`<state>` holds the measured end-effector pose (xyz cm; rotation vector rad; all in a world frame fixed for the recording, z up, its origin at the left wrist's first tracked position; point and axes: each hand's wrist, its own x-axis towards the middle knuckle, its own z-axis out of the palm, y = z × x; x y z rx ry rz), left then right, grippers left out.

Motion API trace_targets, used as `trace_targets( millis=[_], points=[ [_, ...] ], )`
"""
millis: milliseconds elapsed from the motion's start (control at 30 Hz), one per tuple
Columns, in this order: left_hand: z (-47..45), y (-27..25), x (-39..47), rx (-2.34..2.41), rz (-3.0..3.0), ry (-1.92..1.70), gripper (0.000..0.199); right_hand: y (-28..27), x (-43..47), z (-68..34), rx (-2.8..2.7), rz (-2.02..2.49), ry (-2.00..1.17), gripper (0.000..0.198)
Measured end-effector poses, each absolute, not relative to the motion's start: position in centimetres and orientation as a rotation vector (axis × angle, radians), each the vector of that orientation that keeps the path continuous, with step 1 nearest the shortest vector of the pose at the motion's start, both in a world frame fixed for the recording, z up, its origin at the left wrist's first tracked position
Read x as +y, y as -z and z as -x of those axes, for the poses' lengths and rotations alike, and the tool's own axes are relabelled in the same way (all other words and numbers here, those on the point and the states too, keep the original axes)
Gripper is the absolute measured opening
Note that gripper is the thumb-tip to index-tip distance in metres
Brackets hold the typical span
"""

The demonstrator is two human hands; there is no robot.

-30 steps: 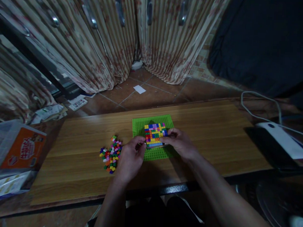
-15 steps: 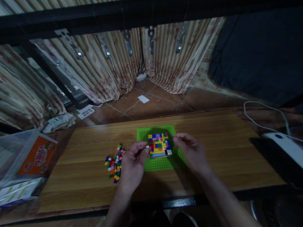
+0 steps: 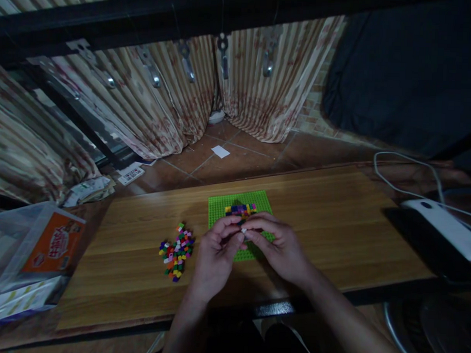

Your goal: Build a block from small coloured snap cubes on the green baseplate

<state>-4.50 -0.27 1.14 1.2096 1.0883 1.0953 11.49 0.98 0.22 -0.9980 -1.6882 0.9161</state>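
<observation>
A small white toy brick (image 3: 244,230) is pinched at the meeting fingertips of both hands. My left hand (image 3: 217,258) is closed on it from the left, thumb and forefinger together. From the other side, my right hand (image 3: 281,246) has its thumb and fingertips on the same brick. Below them lies a green studded baseplate (image 3: 219,204). On it is a block of multicoloured bricks (image 3: 240,210), only its far rows showing; my hands hide the rest. A loose pile of coloured bricks (image 3: 177,250) lies left of my left hand.
The wooden table (image 3: 132,255) carries a black and white device (image 3: 438,225) at its right end, with a white cable (image 3: 405,190) behind. Beyond the left edge are a clear plastic bin (image 3: 9,240) with an orange label and a white box (image 3: 22,300).
My right hand has moved left to meet my left hand at the white brick. My left hand has shifted slightly right, and both now cover most of the brick block.
</observation>
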Motion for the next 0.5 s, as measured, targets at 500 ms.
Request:
trace_targets(
  millis=[500],
  points=[
    [5.5,0.5,1.5,1.638,-1.161,-1.139,0.023,2.3,2.6,-14.5,-1.707,1.299,-0.849,0.007]
  ],
)
